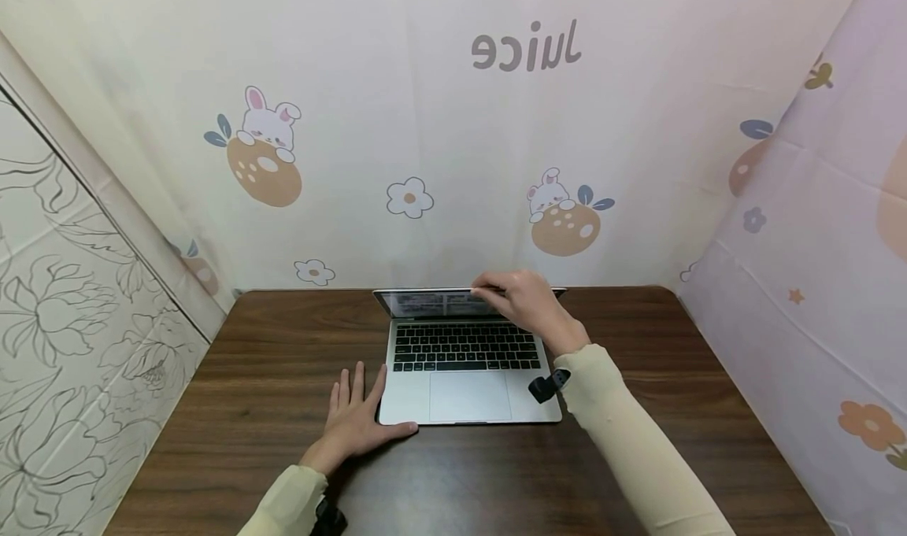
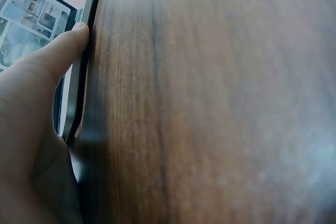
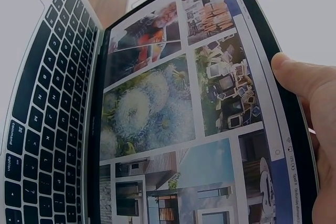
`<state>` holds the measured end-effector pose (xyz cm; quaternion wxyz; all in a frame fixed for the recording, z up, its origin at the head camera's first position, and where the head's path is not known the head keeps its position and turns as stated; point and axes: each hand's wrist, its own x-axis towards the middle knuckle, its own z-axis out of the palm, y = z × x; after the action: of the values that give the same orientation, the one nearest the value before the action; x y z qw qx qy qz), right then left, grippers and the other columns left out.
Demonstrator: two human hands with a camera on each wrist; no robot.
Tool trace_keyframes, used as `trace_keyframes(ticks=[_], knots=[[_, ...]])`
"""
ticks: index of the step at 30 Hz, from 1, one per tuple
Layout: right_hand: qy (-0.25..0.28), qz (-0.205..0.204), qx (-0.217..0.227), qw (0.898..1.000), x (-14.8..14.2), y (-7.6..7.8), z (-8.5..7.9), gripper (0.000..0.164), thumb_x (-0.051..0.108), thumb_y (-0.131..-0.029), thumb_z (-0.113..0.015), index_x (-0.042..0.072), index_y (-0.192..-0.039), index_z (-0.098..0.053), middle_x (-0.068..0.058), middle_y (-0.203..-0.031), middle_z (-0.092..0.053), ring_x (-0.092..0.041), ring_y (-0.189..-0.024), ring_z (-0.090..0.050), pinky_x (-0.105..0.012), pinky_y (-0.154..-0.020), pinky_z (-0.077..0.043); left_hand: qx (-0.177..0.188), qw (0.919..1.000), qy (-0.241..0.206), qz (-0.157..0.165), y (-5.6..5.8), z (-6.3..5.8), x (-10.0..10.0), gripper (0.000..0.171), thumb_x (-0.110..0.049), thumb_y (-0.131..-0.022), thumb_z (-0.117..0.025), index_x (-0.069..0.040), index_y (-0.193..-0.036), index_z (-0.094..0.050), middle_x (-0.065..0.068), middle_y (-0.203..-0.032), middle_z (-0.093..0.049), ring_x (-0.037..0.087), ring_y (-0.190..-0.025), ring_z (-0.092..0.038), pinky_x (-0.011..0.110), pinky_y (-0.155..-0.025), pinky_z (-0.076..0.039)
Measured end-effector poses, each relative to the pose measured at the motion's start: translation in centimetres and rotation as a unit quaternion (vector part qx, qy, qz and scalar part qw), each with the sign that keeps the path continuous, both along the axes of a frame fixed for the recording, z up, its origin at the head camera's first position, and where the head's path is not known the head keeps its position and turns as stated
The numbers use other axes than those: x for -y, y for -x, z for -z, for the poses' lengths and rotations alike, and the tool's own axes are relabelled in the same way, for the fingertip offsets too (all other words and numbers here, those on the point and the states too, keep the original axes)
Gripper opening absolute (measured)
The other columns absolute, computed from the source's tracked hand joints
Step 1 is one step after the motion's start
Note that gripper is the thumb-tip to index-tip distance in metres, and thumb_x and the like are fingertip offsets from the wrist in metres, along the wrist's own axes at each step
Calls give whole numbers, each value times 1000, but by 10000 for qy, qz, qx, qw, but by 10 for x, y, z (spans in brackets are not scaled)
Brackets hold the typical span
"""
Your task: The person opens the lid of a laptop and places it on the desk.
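Observation:
A silver laptop (image 1: 470, 398) lies on the wooden table with its lid raised. Its lit screen (image 3: 152, 98) displays a page of pictures. My right hand (image 1: 523, 304) grips the top edge of the lid, the thumb (image 3: 299, 74) on the screen's bezel and the fingers behind it, partly hidden. At the laptop's front left corner, my left hand (image 1: 354, 422) rests with fingers spread. Its thumb (image 2: 71, 40) lies along the front edge, and the other fingers point away beside the left side.
The brown wooden table (image 1: 283, 347) reaches back to a pale printed curtain (image 1: 354, 127). More curtain hangs along the right side. A white panel with line-drawn flowers (image 1: 78, 347) stands on the left. Each wrist wears a small black camera (image 1: 549, 385).

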<state>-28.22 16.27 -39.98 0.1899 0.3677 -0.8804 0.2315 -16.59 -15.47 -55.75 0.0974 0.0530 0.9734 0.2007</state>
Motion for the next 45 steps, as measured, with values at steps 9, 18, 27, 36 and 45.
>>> trace_keyframes(ticks=[9, 18, 27, 36, 45], knots=[[-86, 92, 81, 9999, 1, 3, -2, 16, 28, -101, -67, 19, -109, -77, 1, -97, -80, -9, -68, -68, -33, -63, -55, -7, 10000, 16, 3, 0, 1, 1, 124, -90, -73, -61, -24, -167, -14, 24, -172, 2, 48, -157, 10, 65, -125, 1], [-63, 72, 68, 9999, 2, 8, -3, 16, 29, -100, -68, 19, -109, -78, 2, -97, -80, -8, -67, -67, -32, -62, -54, -56, 10000, -51, -23, -1, 3, 2, 125, -90, -72, -62, -23, -167, -16, 25, -172, 0, 49, -157, 8, 66, -124, 1], [-83, 135, 125, 9998, 3, 10, -6, 16, 29, -101, -68, 19, -109, -77, 2, -97, -80, -9, -65, -66, -33, -61, -53, -112, 9998, -160, -43, -1, 4, 3, 126, -90, -71, -63, -22, -167, -17, 25, -172, 1, 49, -157, 8, 65, -124, 3], [-78, 132, 118, 9998, 3, 14, -7, 16, 29, -101, -67, 20, -110, -77, 2, -98, -80, -8, -65, -66, -32, -60, -53, -227, 9995, -227, -35, 0, 8, 4, 128, -92, -70, -61, -23, -167, -16, 25, -172, 1, 49, -157, 9, 65, -124, 4], [-176, 281, 229, 9992, 3, 20, -10, 18, 30, -102, -66, 19, -111, -77, 1, -96, -79, -9, -64, -65, -33, -60, -52, -147, 9998, -130, -89, 3, 14, 2, 129, -94, -69, -60, -25, -167, -13, 21, -172, 5, 46, -158, 12, 64, -125, 4]])
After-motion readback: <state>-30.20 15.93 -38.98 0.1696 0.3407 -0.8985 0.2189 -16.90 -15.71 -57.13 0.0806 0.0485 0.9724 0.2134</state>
